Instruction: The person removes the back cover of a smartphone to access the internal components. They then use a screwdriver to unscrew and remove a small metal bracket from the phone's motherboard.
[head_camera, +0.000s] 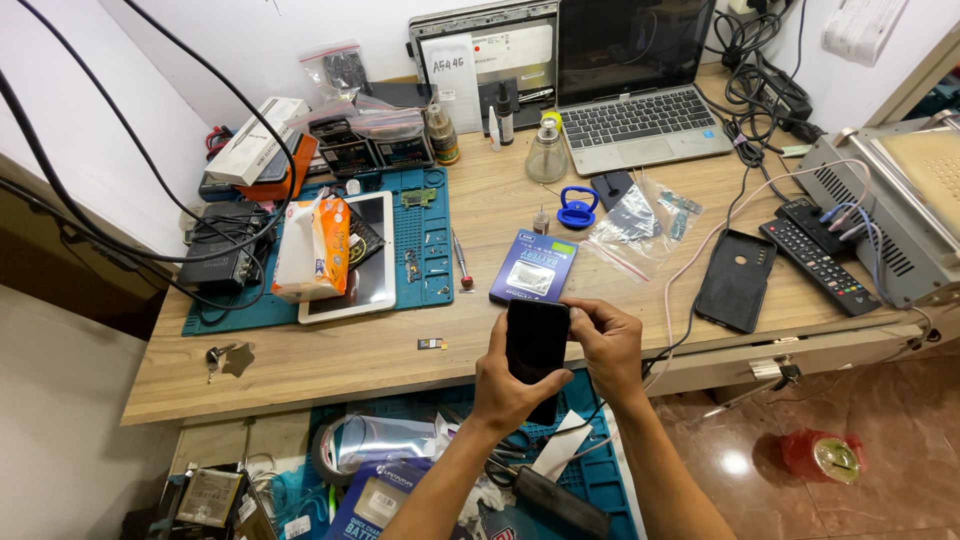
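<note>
A black smartphone (536, 342) is held upright in front of me, over the near edge of the wooden workbench (330, 355). My left hand (508, 390) wraps it from below and from the left. My right hand (608, 345) grips its upper right edge with the fingertips. Just beyond the phone lies a small blue battery box (534, 266). A black phone case (736, 279) lies to the right of my hands, near a thin pink cable (690, 270).
A blue repair mat (425, 245) carries a white tablet (375, 262), a tissue pack (312, 248) and a screwdriver (460, 262). Farther back stand a laptop (634, 95), small bottles (546, 150), a blue suction cup (577, 208). Remotes (820, 262) and a grey machine (895, 200) sit right. A cluttered drawer (420, 470) is open below.
</note>
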